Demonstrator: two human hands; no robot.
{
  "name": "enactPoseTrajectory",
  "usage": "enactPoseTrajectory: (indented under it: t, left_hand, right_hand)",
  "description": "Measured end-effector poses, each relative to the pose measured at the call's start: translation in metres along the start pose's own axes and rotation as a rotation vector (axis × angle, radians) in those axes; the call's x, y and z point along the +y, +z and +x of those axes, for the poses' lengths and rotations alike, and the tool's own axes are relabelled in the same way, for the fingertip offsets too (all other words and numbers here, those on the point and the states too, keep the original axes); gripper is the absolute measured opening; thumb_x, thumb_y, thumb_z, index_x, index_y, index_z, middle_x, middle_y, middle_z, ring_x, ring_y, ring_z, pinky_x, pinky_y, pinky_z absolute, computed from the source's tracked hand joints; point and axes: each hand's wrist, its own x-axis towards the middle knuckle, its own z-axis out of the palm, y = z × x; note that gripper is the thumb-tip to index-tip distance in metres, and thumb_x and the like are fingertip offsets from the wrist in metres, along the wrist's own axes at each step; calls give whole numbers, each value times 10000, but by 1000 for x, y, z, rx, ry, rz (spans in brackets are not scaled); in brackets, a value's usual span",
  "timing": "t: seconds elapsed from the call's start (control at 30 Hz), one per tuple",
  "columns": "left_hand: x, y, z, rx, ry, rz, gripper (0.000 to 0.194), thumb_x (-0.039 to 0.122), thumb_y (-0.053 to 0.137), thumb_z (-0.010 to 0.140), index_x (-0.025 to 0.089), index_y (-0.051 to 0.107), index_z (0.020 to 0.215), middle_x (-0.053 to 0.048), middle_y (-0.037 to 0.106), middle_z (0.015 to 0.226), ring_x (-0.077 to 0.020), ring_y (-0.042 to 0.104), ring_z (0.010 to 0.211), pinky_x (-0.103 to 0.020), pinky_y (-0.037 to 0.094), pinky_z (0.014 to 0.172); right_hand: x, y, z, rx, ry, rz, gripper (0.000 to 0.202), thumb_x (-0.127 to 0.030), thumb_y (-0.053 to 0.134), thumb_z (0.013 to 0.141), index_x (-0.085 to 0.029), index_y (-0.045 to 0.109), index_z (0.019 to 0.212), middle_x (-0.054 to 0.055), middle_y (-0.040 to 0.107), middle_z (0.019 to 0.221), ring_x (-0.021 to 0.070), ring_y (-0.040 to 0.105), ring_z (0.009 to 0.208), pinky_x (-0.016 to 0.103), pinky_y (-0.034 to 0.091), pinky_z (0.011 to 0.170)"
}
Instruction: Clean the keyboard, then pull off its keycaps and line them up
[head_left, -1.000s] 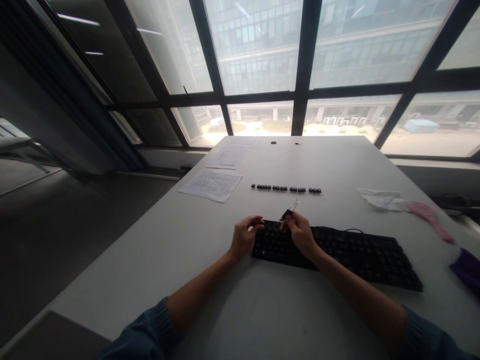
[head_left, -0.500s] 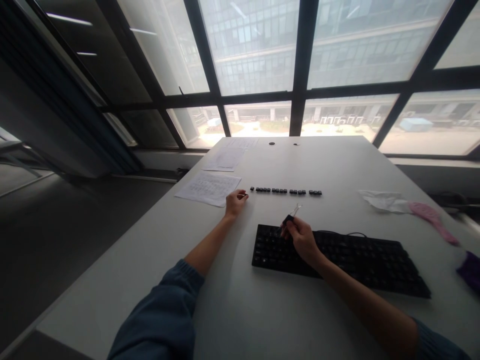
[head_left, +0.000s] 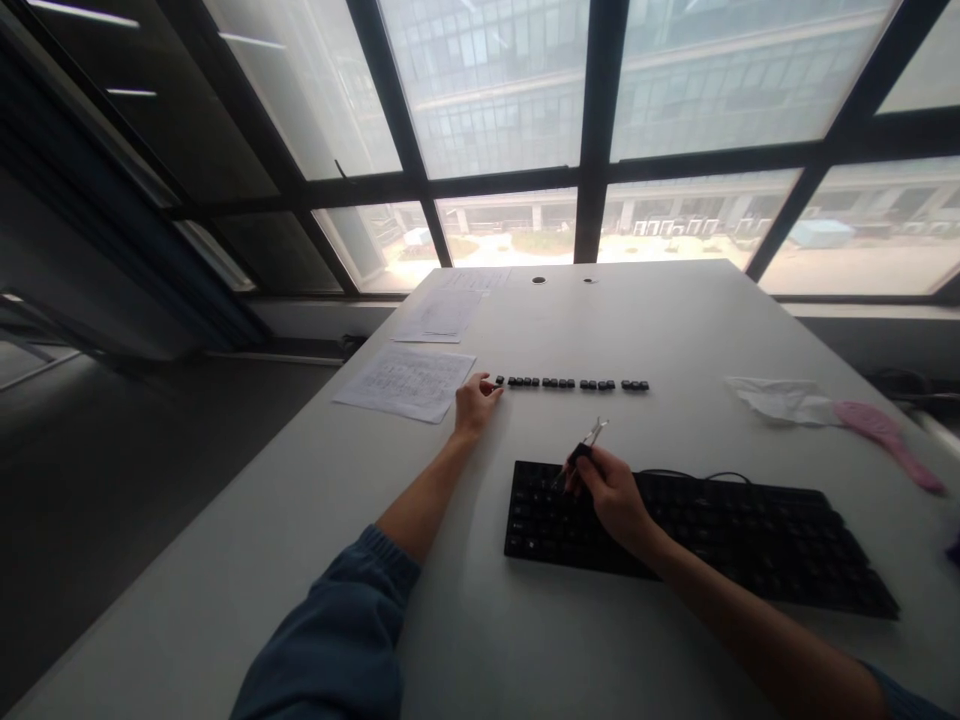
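A black keyboard [head_left: 750, 540] lies on the white table. Above its left part my right hand [head_left: 616, 497] is closed on a small tool [head_left: 581, 455] with a black grip and thin wire ends. Several black keycaps [head_left: 559, 383] form a row beyond the keyboard, split into groups. My left hand [head_left: 476, 405] is at the left end of this row, fingers bent and close together beside the leftmost keycap [head_left: 499, 380]. Whether anything small is between those fingers is too small to tell.
Written paper sheets [head_left: 409, 382] lie left of my left hand, with more sheets behind. At the right are a crumpled white tissue [head_left: 784, 400] and a pink hairbrush [head_left: 881, 430]. Windows stand behind the table [head_left: 660, 330].
The view has shifted slightly. My left hand has moved a little closer to the leftmost keycap. My right hand stays over the keyboard with the tool.
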Motion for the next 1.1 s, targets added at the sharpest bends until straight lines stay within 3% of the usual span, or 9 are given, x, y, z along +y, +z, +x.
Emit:
enactPoseTrajectory:
  t: [0.83, 1.0, 1.1]
  left_hand:
    - [-9, 3, 2, 16, -8, -28, 403, 264, 784, 755, 135, 677, 1122, -90, 744, 905, -202, 704, 797, -314, 559, 798]
    - [1, -8, -6, 158, 145, 15, 292, 293, 660, 866, 135, 660, 1111, -126, 711, 1059, -234, 672, 895, -378, 537, 845]
    - [19, -23, -25, 205, 273, 40, 237, 263, 584, 914, 159, 659, 1113, -111, 698, 1081, -241, 638, 988, -400, 504, 909]
  right_hand:
    - [-2, -1, 1, -16, -43, -57, 285, -403, 494, 977, -180, 622, 855, 34, 643, 680, 170, 590, 603, 294, 455, 580]
    - [-2, 0, 4, -55, -60, -84, 228, -346, 487, 970, -182, 613, 876, 18, 623, 655, 158, 551, 584, 284, 427, 570]
    - [-5, 0, 5, -36, -78, -81, 203, -322, 482, 967, -187, 601, 874, 9, 606, 651, 154, 533, 577, 283, 418, 568]
